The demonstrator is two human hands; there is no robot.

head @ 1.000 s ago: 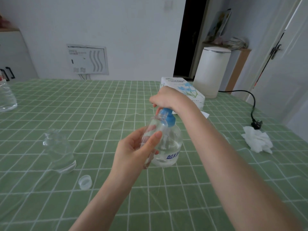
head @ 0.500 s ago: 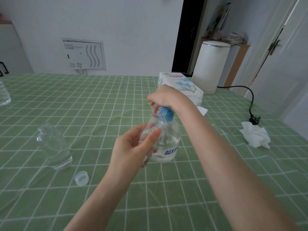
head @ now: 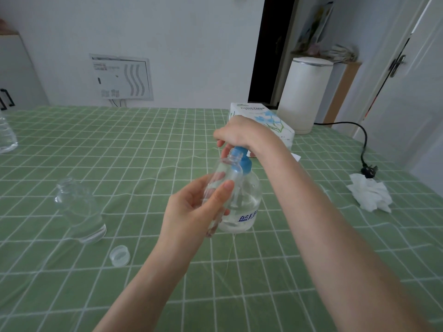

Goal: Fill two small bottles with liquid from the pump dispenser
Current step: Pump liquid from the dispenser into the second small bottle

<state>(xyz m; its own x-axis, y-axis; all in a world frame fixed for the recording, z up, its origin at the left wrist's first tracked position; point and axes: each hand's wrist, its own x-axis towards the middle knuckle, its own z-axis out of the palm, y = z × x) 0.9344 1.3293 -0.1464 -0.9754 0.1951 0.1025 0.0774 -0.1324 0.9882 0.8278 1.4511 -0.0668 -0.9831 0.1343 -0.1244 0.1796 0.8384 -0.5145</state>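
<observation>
A clear pump dispenser [head: 247, 202] with a blue collar stands mid-table, holding clear liquid low in its body. My right hand [head: 242, 134] covers its pump head from above, fingers curled over it. My left hand [head: 191, 212] grips a small clear bottle [head: 224, 178], held tilted with its open threaded neck up by the blue pump top. A second small clear bottle [head: 80, 209] stands uncapped at the left, with some liquid at its bottom. A small clear cap [head: 119, 255] lies on the cloth in front of it.
The table wears a green checked cloth [head: 143, 152]. A tissue box [head: 261, 121] and a white cylindrical appliance [head: 304, 94] stand behind the dispenser. A black cord with plug [head: 368, 167] and a crumpled tissue [head: 370, 195] lie at the right. A large clear bottle [head: 6, 135] is at the left edge.
The view has shifted slightly. My hands stay on the dispenser and the small bottle, whose neck stays close to the blue pump top.
</observation>
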